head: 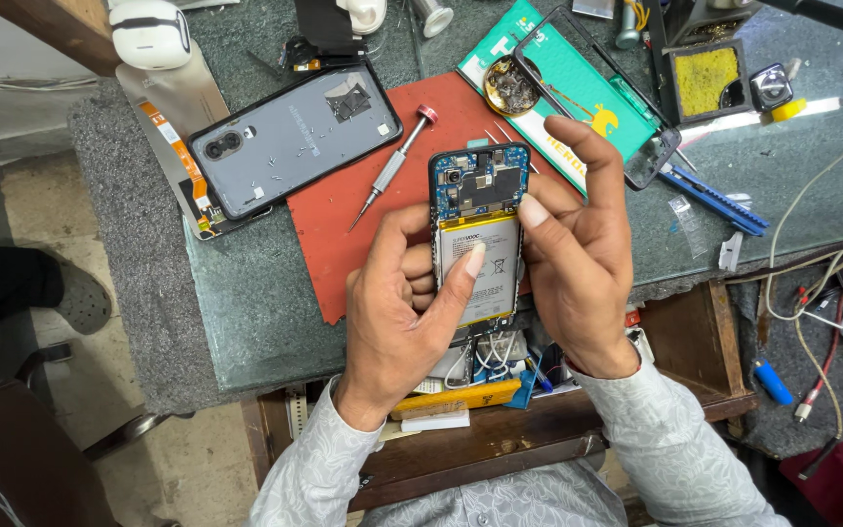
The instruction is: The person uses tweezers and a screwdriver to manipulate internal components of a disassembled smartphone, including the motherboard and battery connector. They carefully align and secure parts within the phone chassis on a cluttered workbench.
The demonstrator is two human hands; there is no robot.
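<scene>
An opened phone [478, 210] with a blue circuit board at the top and a white battery below it is held upright between both hands over the desk's near edge. My left hand [404, 312] grips its lower left side, thumb lying across the battery. My right hand [578, 254] holds the right side, thumb pressing near the battery's top edge, index finger raised above the phone.
A red mat [343, 224] lies under a small screwdriver [392, 166]. A grey phone back cover [290, 137] lies to the left, a green box [578, 98] and a black phone frame [661, 146] to the right. An open drawer [500, 390] holds cables below.
</scene>
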